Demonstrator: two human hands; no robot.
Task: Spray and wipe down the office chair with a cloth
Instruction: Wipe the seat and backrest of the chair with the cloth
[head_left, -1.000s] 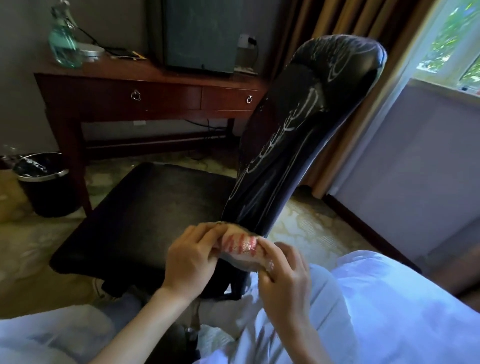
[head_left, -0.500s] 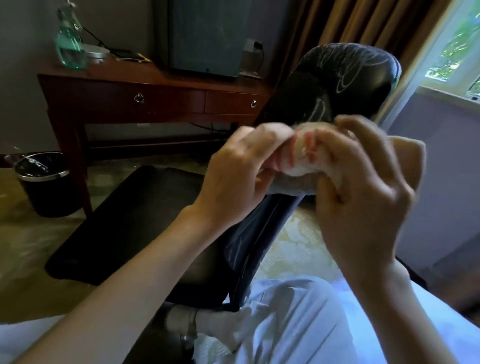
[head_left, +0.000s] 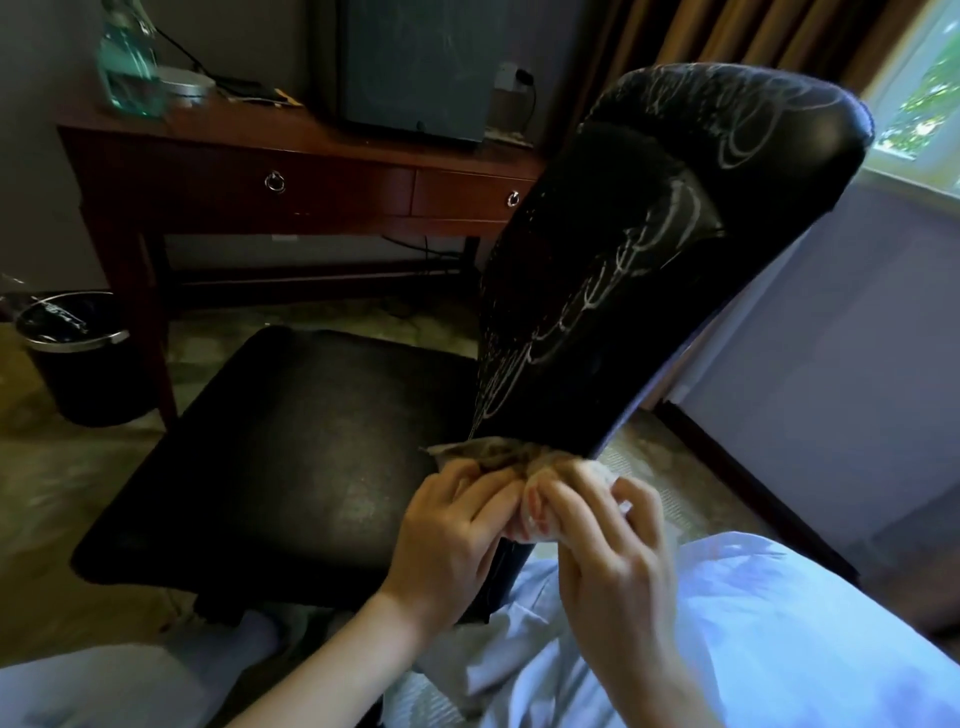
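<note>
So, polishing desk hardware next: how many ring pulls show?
2: one ring pull on the left drawer, the other on the right drawer beside the chair backrest, which may hide more.

Bare forearms (head_left: 322, 670) run up from the left hand (head_left: 452, 525) and right hand (head_left: 613, 545); creased, pale blue-white trousers (head_left: 779, 623) cover the legs below the chair (head_left: 311, 467).

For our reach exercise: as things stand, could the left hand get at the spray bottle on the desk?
Probably not: the left hand grips the cloth, and the spray bottle stands beyond the chair seat.
</note>
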